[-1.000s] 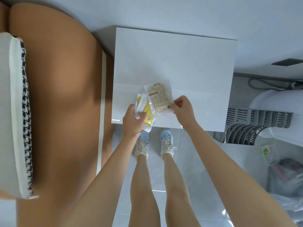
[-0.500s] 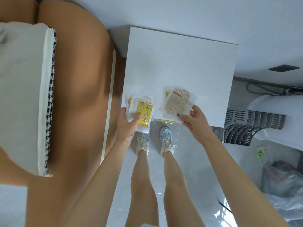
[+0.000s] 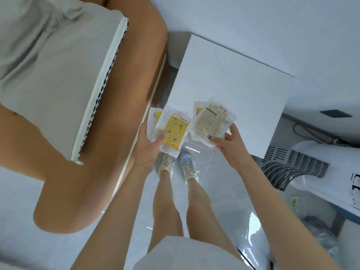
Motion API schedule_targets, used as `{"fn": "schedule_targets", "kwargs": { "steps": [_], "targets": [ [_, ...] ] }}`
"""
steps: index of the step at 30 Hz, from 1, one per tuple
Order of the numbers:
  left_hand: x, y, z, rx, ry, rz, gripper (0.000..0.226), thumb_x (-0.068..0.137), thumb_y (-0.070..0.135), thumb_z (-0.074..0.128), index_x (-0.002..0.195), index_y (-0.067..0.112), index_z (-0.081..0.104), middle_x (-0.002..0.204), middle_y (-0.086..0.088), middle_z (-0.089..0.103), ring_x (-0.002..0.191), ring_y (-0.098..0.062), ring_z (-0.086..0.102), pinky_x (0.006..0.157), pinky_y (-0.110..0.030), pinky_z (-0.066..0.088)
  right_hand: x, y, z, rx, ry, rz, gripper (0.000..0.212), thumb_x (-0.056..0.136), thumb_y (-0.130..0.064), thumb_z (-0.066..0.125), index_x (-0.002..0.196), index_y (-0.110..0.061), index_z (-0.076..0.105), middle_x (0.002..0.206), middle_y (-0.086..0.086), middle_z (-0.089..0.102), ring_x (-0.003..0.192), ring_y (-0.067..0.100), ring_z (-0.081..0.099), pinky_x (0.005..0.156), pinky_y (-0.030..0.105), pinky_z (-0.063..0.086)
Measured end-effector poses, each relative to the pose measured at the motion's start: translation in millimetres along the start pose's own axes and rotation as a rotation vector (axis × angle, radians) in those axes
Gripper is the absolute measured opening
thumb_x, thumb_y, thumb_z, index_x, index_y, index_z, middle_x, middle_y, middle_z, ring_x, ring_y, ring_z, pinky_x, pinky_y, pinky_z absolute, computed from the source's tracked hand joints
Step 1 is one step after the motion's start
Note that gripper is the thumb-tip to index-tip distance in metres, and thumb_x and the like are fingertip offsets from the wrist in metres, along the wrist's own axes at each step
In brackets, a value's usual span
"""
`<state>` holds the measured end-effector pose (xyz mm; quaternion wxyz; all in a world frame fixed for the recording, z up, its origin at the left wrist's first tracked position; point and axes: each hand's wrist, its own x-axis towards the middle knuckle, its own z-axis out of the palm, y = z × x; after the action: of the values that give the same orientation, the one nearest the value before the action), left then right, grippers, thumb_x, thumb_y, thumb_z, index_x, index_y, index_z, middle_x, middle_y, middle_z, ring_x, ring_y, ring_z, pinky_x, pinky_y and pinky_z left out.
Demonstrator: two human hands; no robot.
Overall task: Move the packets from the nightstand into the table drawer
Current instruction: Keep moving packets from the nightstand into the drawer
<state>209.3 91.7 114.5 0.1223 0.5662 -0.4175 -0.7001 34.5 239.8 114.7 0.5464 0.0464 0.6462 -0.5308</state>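
The white nightstand (image 3: pixel 229 90) top looks bare, so pickup seems done and the carry to the table drawer, not in view, comes next. Just off its near edge, the left hand (image 3: pixel 148 147) pinches the yellow star-print packets (image 3: pixel 171 131) while the right hand (image 3: pixel 231 147) grips the tan printed packets (image 3: pixel 211 121) by their lower corner.

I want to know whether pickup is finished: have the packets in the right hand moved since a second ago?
Yes. The tan printed packets, pinched in the right hand, then lay on the white nightstand top; now they overhang its near edge, lifted toward the person.
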Motion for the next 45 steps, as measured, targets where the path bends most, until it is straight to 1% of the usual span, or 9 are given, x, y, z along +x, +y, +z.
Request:
{"fn": "schedule_targets", "kwargs": {
  "steps": [4, 12, 19, 22, 27, 33, 35, 39, 45],
  "targets": [
    [-29, 7, -22, -0.009, 0.063, 0.009, 0.037, 0.082, 0.002, 0.067, 0.109, 0.025, 0.054, 0.11, -0.004, 0.064, 0.104, -0.028, 0.065, 0.083, -0.047, 0.056, -22, -13, 19, -0.074, -0.032, 0.003, 0.058, 0.084, 0.016, 0.056, 0.127, -0.02, 0.044, 0.105, 0.005, 0.071, 0.105, 0.024, 0.067, 0.091, 0.034, 0.054],
    [-111, 11, -78, -0.233, 0.213, 0.015, 0.035, 0.082, -0.002, 0.065, 0.108, 0.019, 0.054, 0.103, -0.004, 0.065, 0.094, -0.025, 0.067, 0.079, -0.048, 0.056, -71, -43, 79, -0.345, -0.177, -0.002, 0.056, 0.082, 0.015, 0.058, 0.111, -0.032, 0.051, 0.098, -0.001, 0.072, 0.106, 0.028, 0.065, 0.095, 0.045, 0.052],
    [-172, -15, -169, -0.489, 0.487, 0.012, 0.036, 0.084, -0.001, 0.064, 0.109, 0.022, 0.054, 0.1, 0.001, 0.067, 0.091, -0.024, 0.067, 0.07, -0.037, 0.057, -117, -34, 174, -0.601, -0.397, -0.017, 0.06, 0.085, 0.008, 0.061, 0.132, -0.024, 0.042, 0.117, 0.004, 0.066, 0.103, 0.018, 0.067, 0.082, 0.029, 0.058],
    [-199, -36, -222, -0.582, 0.598, 0.04, 0.043, 0.084, 0.001, 0.064, 0.121, 0.021, 0.053, 0.109, -0.001, 0.066, 0.094, -0.021, 0.069, 0.072, -0.037, 0.059, -138, -8, 224, -0.664, -0.471, -0.031, 0.058, 0.086, 0.009, 0.06, 0.131, -0.023, 0.042, 0.117, 0.0, 0.065, 0.101, 0.012, 0.066, 0.074, 0.021, 0.057],
    [-256, -77, -324, -0.672, 0.713, 0.077, 0.036, 0.085, -0.004, 0.06, 0.116, 0.012, 0.051, 0.102, -0.003, 0.066, 0.098, -0.03, 0.066, 0.078, -0.043, 0.057, -176, 68, 307, -0.686, -0.551, -0.01, 0.057, 0.084, 0.016, 0.055, 0.126, -0.022, 0.045, 0.108, -0.002, 0.069, 0.105, 0.018, 0.066, 0.085, 0.036, 0.058],
    [-336, -132, -446, -0.759, 0.815, 0.09, 0.032, 0.088, -0.002, 0.058, 0.11, 0.02, 0.052, 0.1, 0.003, 0.065, 0.088, -0.018, 0.068, 0.065, -0.031, 0.058, -242, 167, 415, -0.654, -0.741, 0.025, 0.06, 0.083, 0.021, 0.05, 0.121, -0.025, 0.05, 0.116, -0.003, 0.068, 0.111, 0.02, 0.064, 0.077, 0.04, 0.058],
    [-358, -151, -482, -0.785, 0.854, 0.082, 0.035, 0.088, -0.001, 0.058, 0.117, 0.017, 0.05, 0.103, 0.001, 0.064, 0.09, -0.019, 0.068, 0.066, -0.033, 0.058, -261, 195, 446, -0.686, -0.784, 0.038, 0.06, 0.079, 0.016, 0.054, 0.127, -0.02, 0.048, 0.122, 0.005, 0.064, 0.11, 0.028, 0.061, 0.082, 0.055, 0.049],
    [-390, -186, -537, -0.855, 0.943, 0.06, 0.042, 0.088, 0.0, 0.059, 0.125, 0.013, 0.047, 0.112, -0.004, 0.061, 0.094, -0.022, 0.066, 0.065, -0.032, 0.056, -286, 238, 496, -0.698, -0.768, 0.083, 0.059, 0.079, 0.014, 0.055, 0.126, -0.02, 0.049, 0.115, 0.004, 0.067, 0.114, 0.045, 0.054, 0.084, 0.049, 0.033],
    [-413, -218, -596, -0.985, 1.041, 0.065, 0.044, 0.088, 0.0, 0.059, 0.129, 0.011, 0.045, 0.111, -0.003, 0.062, 0.095, -0.021, 0.066, 0.067, -0.033, 0.057, -310, 274, 569, -0.775, -0.824, 0.115, 0.06, 0.085, 0.02, 0.048, 0.129, -0.021, 0.045, 0.116, -0.003, 0.068, 0.112, 0.019, 0.064, 0.094, 0.046, 0.051]
  ]
}}
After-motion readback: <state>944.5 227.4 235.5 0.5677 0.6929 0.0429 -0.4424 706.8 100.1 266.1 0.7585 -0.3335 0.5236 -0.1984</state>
